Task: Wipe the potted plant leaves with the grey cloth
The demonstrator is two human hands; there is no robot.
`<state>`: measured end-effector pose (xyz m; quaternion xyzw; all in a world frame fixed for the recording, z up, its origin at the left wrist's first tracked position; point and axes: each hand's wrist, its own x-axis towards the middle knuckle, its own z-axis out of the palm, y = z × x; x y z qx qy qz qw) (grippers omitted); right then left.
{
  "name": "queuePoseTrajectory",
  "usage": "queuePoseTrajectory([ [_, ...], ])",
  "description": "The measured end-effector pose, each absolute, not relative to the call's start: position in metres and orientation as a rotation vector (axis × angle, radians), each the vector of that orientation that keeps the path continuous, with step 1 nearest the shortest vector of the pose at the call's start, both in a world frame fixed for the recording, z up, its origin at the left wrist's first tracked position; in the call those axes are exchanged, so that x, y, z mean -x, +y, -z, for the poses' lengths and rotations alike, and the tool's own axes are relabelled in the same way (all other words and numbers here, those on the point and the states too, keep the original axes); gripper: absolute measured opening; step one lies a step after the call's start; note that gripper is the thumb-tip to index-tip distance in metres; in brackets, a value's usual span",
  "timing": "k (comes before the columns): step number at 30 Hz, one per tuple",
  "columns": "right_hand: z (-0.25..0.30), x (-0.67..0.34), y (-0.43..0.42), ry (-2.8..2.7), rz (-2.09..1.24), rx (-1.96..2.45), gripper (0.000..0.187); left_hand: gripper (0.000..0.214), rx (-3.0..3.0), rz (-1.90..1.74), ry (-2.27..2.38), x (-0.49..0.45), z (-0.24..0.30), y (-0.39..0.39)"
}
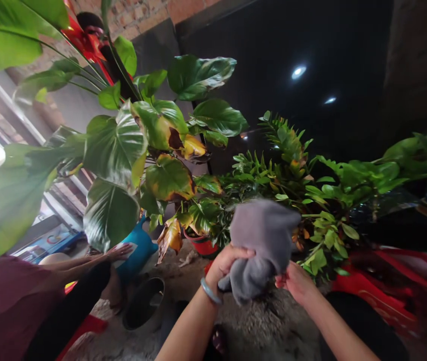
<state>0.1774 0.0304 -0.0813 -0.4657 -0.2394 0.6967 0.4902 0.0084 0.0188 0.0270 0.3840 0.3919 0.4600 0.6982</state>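
Note:
A grey cloth (pixel 264 235), bunched up and a little blurred, hangs in front of the potted plants. My left hand (pixel 230 263), with a pale bangle (pixel 210 292) on its wrist, is closed around the cloth's left side. On the cloth's lower right edge, my right hand (pixel 296 282) has its fingers curled in; its fingertips are partly hidden. Behind the cloth stand leafy plants, among them a large-leaved one (pixel 117 145) with yellow and brown leaf edges (pixel 170 178). A red pot (pixel 202 245) shows below those leaves.
At the left, another person's hand (pixel 121 251) rests by a blue object (pixel 138 248). A dark bucket (pixel 144 303) stands on the dirty floor. Red bags (pixel 379 296) lie at the right. A dark glossy panel (pixel 292 45) rises behind the plants.

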Motion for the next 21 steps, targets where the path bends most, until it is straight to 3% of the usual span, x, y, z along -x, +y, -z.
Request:
queuePoseTrajectory([
  [5,0.08,-0.172,0.035,-0.466,-1.701,1.142,0.019,0.022,-0.577,-1.167,0.831,-0.019,-0.031,0.048],
  [11,0.087,-0.177,0.032,-0.456,-1.711,1.16,0.013,0.043,-0.678,-0.936,0.933,-0.01,0.031,-0.001],
  [18,0.079,-0.171,0.03,-0.483,-1.665,1.096,0.023,0.037,-0.872,-1.127,0.83,-0.021,-0.046,0.025],
  [21,0.077,-0.168,0.031,-0.456,-1.667,1.151,0.021,0.028,-0.773,-1.14,0.821,-0.033,-0.051,0.048],
])
